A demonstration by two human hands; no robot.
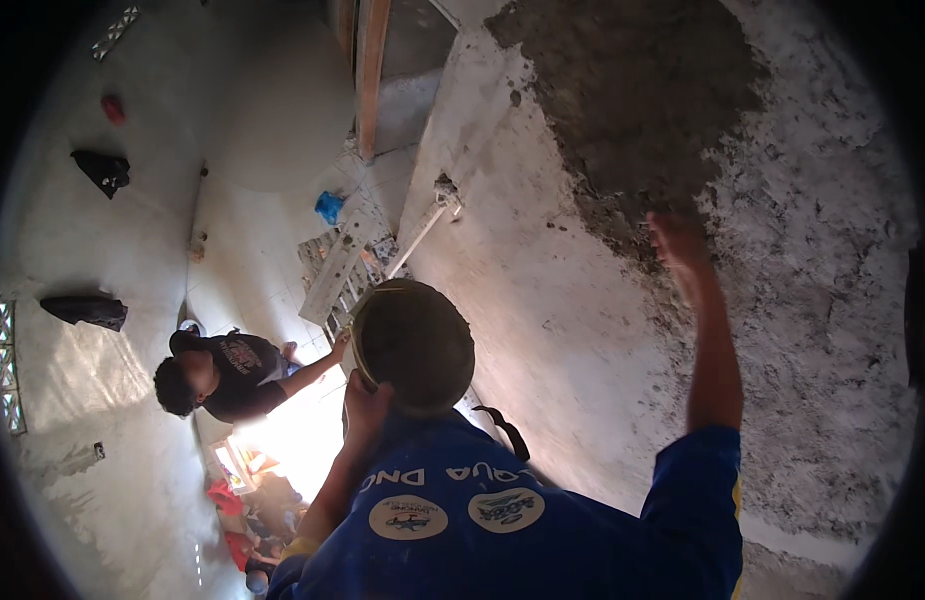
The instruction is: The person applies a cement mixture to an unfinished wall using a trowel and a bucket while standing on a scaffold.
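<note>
Reaching plaster's (643, 100) edge, right hand (677, 245) stands well off bucket (415, 345).

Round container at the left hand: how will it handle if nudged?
The round container is likely heavy: its dark fill resembles the dark patch on the wall. It may tip, since the left hand grips it at one side. Probably fairly stiff: its rim looks evenly round.

Bucket (357, 345) before torso (543, 535); left hand (367, 405) at its rim; right hand (680, 245) at patch (648, 110) edge on wall (573, 330); co-worker (245, 372) left of bucket.
</note>
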